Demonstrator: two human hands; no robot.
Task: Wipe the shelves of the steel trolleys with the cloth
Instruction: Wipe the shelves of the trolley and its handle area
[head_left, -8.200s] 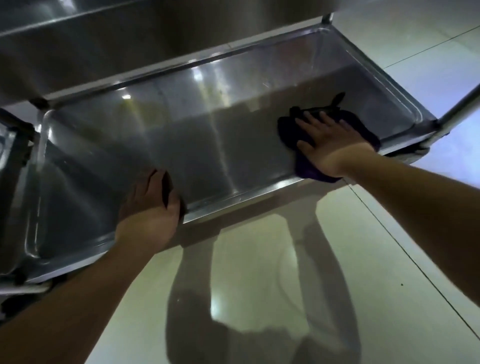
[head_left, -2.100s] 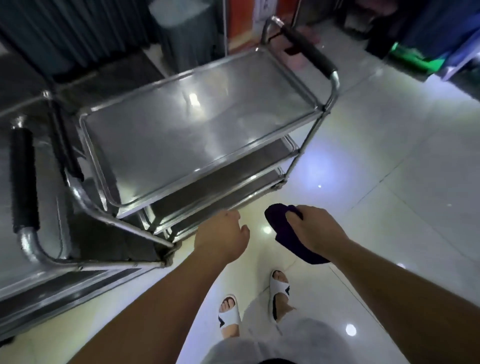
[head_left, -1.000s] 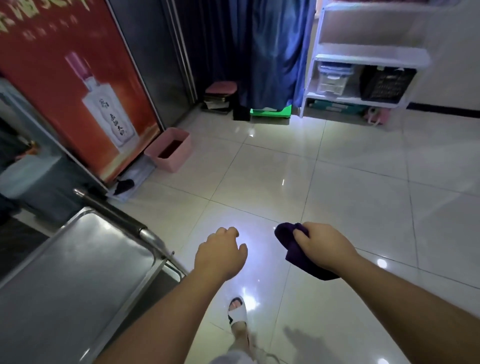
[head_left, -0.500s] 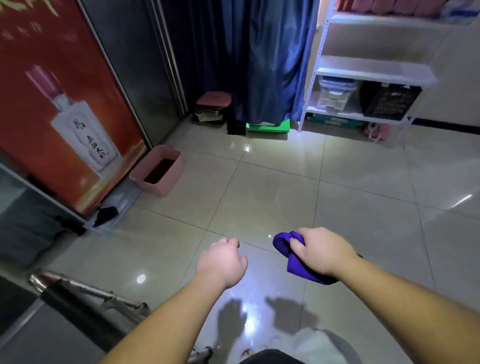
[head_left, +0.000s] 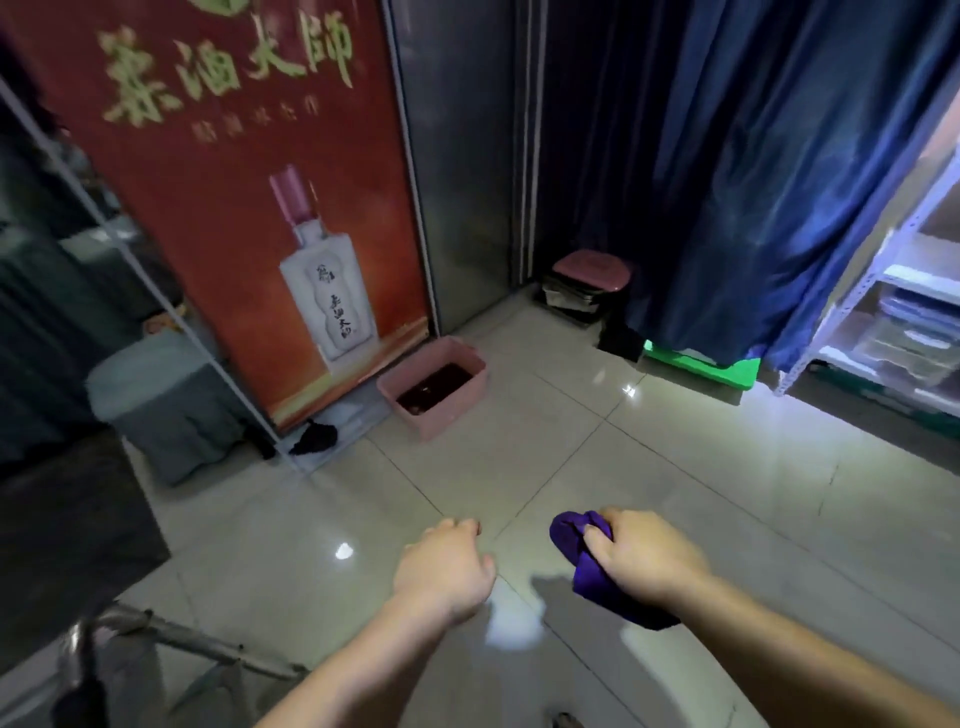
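The right hand (head_left: 647, 558) holds the purple cloth (head_left: 587, 569) bunched up. Its fingers and thumb are curled tight around the cloth, and a tail of cloth hangs out below the wrist. The left hand (head_left: 447, 566) is out in front too, just beside the right one but not touching it. Its fingers are loosely curled and it holds nothing.

Both hands are up in the air over the shiny tiled floor (head_left: 701, 467). They touch no shelf. Only a bit of a steel trolley (head_left: 171, 642) shows, down in the bottom left corner: a metal bar and some of the frame. No shelf can be seen clearly from here.

Ahead, at the far edge of the floor, a pink tub (head_left: 434, 384) sits at the foot of a big red poster (head_left: 249, 197) with a white bottle on it. It has something dark inside; I cannot tell what. A dark blue curtain (head_left: 753, 171) hangs in the far corner, with a white rack (head_left: 893, 322) to its right.

I think this is a step between wipes. No wiping is going on now. The person looks at the room, not at a trolley, and carries the cloth along.

The next move probably needs one of two things: a turn back to the trolley, with the cloth opened flat and pressed on a shelf, or a stop at the tub to wet the cloth. I cannot tell which.
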